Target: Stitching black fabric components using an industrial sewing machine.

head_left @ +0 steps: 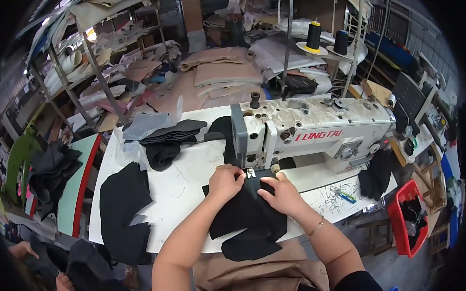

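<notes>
A white sewing machine (pixel 319 123) stands on the white table, its presser foot (pixel 251 172) down at a piece of black fabric (pixel 240 212). That fabric drapes from under the machine's head toward me and over the table's front edge. My left hand (pixel 226 182) is closed on the fabric, fingertips just left of the presser foot. Right of the foot, my right hand (pixel 282 194) grips the same fabric, thumb and forefinger bent against it. The needle is too small to make out.
Cut black pieces (pixel 125 211) lie at the table's left, below a dark stack (pixel 173 131) with clear plastic. Thread snippers (pixel 343 195) rest among thread scraps at right. A red basket (pixel 411 219) stands lower right. Another person's hand (pixel 65 287) holds dark fabric lower left.
</notes>
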Tool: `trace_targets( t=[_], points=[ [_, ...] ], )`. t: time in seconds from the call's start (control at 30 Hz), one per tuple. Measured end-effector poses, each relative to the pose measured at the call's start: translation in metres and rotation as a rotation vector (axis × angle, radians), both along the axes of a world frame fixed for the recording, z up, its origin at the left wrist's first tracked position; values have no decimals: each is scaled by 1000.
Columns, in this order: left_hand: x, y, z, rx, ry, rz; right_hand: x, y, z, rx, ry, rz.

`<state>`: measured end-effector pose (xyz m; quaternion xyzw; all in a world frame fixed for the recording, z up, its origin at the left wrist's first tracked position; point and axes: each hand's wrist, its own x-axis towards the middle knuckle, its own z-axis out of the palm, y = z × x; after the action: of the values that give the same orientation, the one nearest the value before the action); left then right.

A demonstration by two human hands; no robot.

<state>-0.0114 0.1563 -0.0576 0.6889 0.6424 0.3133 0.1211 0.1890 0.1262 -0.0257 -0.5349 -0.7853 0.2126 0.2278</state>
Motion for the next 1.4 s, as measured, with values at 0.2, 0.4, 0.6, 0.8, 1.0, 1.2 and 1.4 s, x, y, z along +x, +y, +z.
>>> trace_targets(
  t=[0.2, 0.4, 0.6, 0.8, 1.0, 1.2, 1.4],
  points=[
    [-4, -3, 1, 14, 7, 15, 93, 5, -14, 698, 72, -407],
    [-3, 2, 0, 29, -4, -4, 162, 18, -28, 782, -155, -575],
    [-2, 2, 4, 5, -5, -8, 181, 20, -51, 527, -278, -555],
    [-4, 0, 2, -20, -9, -27, 178, 20, -45, 488, -338, -553],
    [-4, 0, 1, -20, 3, -47, 176, 13, -33, 384, -324, -547],
    [-27, -18, 30, 154, -152, -265, 107, -39, 1, 581, -222, -48],
    [-5, -125, 81, -23, 391, -684, 67, -58, 6, 714, -400, 676]
  ],
)
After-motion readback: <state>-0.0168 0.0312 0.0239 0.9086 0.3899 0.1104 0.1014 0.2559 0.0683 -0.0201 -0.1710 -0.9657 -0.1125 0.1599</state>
